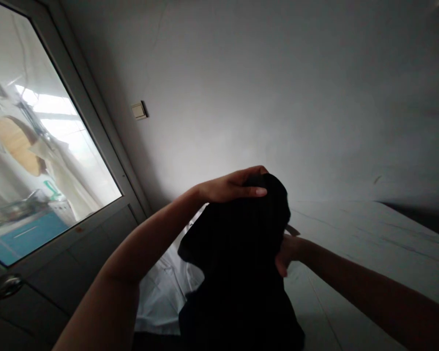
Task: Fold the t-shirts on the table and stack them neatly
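Observation:
A black piece of cloth [237,253], seemingly a garment, hangs in front of me in loose folds. My left hand [237,186] is closed on its upper edge, the thumb lying across the front and the other fingers mostly behind. Lower down on the right side, my right hand [287,253] touches the cloth with the thumb in front; its fingers are hidden behind or inside the fabric. A thin greyish strip [293,230] sticks out just above that hand, too dark to name. The cloth is so dark that its shape and seams barely show.
White crumpled fabric [157,297] lies behind the cloth on the left. A pale marble-patterned surface [351,243] stretches to the right, against a grey wall [278,97] with a light switch [139,110]. A glazed door [106,146] with a metal handle [5,286] stands at left.

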`<state>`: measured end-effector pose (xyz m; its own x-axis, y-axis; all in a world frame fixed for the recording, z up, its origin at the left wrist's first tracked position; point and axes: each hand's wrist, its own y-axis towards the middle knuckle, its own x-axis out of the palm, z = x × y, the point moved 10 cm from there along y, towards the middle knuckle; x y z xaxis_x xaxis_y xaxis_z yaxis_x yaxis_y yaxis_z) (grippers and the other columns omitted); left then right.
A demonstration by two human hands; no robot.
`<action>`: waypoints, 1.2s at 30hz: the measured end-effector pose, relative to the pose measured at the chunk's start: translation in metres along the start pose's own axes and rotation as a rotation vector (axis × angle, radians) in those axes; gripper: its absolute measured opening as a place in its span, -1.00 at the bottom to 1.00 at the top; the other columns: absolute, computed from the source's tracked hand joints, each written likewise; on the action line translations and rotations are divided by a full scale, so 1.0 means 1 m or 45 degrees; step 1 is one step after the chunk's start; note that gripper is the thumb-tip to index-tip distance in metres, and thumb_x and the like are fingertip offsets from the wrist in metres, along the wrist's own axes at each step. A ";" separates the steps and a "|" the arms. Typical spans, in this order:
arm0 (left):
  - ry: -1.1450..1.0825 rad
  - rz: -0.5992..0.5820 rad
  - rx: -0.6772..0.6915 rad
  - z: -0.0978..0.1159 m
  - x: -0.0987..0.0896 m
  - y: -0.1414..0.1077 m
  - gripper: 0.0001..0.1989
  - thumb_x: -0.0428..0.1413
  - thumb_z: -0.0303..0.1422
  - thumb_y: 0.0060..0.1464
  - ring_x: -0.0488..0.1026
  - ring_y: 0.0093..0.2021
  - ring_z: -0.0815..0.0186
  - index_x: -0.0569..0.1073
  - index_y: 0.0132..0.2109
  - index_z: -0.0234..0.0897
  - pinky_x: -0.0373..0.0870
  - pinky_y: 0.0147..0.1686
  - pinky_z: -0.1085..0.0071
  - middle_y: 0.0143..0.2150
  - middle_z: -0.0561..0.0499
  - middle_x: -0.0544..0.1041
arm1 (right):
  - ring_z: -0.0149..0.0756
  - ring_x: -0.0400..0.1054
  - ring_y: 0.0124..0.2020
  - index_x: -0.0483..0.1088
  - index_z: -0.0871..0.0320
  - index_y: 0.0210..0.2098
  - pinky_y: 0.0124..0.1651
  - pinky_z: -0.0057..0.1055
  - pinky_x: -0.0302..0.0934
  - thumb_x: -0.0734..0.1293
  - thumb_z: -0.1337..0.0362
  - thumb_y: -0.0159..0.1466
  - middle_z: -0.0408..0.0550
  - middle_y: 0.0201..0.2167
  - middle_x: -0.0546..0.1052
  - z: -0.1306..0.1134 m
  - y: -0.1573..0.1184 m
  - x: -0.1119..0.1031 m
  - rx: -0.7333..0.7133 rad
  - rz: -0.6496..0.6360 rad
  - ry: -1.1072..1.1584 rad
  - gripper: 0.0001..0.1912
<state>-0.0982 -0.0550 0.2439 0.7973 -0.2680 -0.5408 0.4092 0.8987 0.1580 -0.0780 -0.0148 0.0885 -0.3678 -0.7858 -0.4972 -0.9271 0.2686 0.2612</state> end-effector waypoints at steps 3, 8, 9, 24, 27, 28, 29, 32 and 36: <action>0.327 0.089 -0.048 0.014 -0.034 0.011 -0.67 0.21 -0.19 0.08 0.44 -0.33 0.38 0.38 -0.09 -0.29 0.39 -0.34 0.47 -0.31 0.07 0.48 | -0.07 0.46 -0.20 0.53 0.16 -0.19 -0.16 -0.22 0.44 0.62 -0.03 -0.33 -0.04 -0.27 0.57 -0.013 0.001 -0.017 0.057 -0.196 0.040 -0.26; 0.789 0.248 -0.136 0.043 -0.087 0.008 -0.69 0.22 -0.18 0.00 0.39 -0.40 0.41 0.44 -0.21 -0.32 0.34 -0.39 0.49 -0.41 0.11 0.46 | -0.14 0.40 -0.10 0.49 0.15 -0.23 -0.05 -0.29 0.38 0.61 0.09 -0.21 -0.09 -0.19 0.52 -0.042 0.006 -0.082 -0.015 -0.138 -0.122 -0.43; 0.868 0.294 -0.141 0.051 -0.098 0.007 -0.69 0.22 -0.16 -0.02 0.39 -0.40 0.40 0.45 -0.24 -0.32 0.33 -0.38 0.49 -0.42 0.11 0.46 | -0.16 0.40 -0.11 0.49 0.14 -0.23 -0.07 -0.31 0.37 0.60 0.10 -0.20 -0.11 -0.20 0.51 -0.045 0.006 -0.096 -0.019 -0.108 -0.142 -0.44; 1.274 0.427 -0.555 0.054 -0.186 -0.018 -0.82 0.29 -0.24 -0.28 0.41 -0.45 0.30 0.53 -0.49 -0.22 0.26 -0.42 0.46 -0.54 0.09 0.50 | -0.33 0.27 -0.36 0.37 0.12 -0.33 -0.26 -0.38 0.18 0.25 0.41 -0.13 -0.19 -0.45 0.39 -0.102 0.000 -0.277 -0.089 0.917 -0.312 -0.68; 1.220 0.728 -0.393 0.059 -0.205 -0.025 -0.84 0.19 -0.22 -0.18 0.36 -0.46 0.34 0.50 -0.50 -0.23 0.24 -0.41 0.47 -0.55 0.08 0.46 | -0.31 0.31 -0.29 0.41 0.15 -0.33 -0.23 -0.40 0.18 0.19 0.43 -0.16 -0.14 -0.36 0.46 -0.113 -0.009 -0.309 -0.126 1.096 -0.248 -0.63; 1.135 0.814 -0.356 0.057 -0.208 -0.027 -0.83 0.16 -0.22 -0.15 0.34 -0.46 0.34 0.50 -0.48 -0.23 0.24 -0.42 0.46 -0.55 0.07 0.46 | -0.30 0.32 -0.27 0.42 0.16 -0.33 -0.23 -0.40 0.18 0.19 0.43 -0.16 -0.12 -0.35 0.47 -0.115 -0.011 -0.317 -0.126 1.137 -0.216 -0.62; 1.022 0.883 -0.338 0.053 -0.210 -0.027 -0.82 0.13 -0.21 -0.12 0.33 -0.47 0.34 0.49 -0.46 -0.24 0.24 -0.43 0.45 -0.55 0.06 0.45 | -0.30 0.32 -0.27 0.43 0.16 -0.33 -0.24 -0.41 0.19 0.18 0.43 -0.16 -0.12 -0.35 0.48 -0.115 -0.013 -0.324 -0.110 1.175 -0.176 -0.61; 0.674 1.046 -0.310 0.041 -0.211 -0.021 -0.78 0.08 -0.21 -0.04 0.30 -0.51 0.35 0.48 -0.37 -0.27 0.24 -0.48 0.44 -0.55 0.06 0.40 | -0.31 0.30 -0.42 0.41 0.14 -0.35 -0.35 -0.40 0.19 0.20 0.39 -0.13 -0.15 -0.49 0.43 -0.104 -0.019 -0.339 0.053 1.284 0.032 -0.67; 0.623 1.309 -0.141 0.062 -0.217 -0.010 -0.74 0.01 -0.26 0.05 0.34 -0.46 0.33 0.49 -0.22 -0.30 0.28 -0.43 0.42 -0.46 0.04 0.44 | -0.32 0.18 -0.58 0.24 0.09 -0.48 -0.48 -0.36 0.14 0.26 0.22 0.00 -0.21 -0.65 0.23 -0.102 -0.023 -0.345 0.191 1.337 0.212 -0.89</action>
<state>-0.2475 -0.0272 0.4110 0.4637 0.7541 -0.4651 -0.3978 0.6463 0.6512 0.0774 0.1937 0.3383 -0.9820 -0.1847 0.0389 -0.1561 0.9106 0.3827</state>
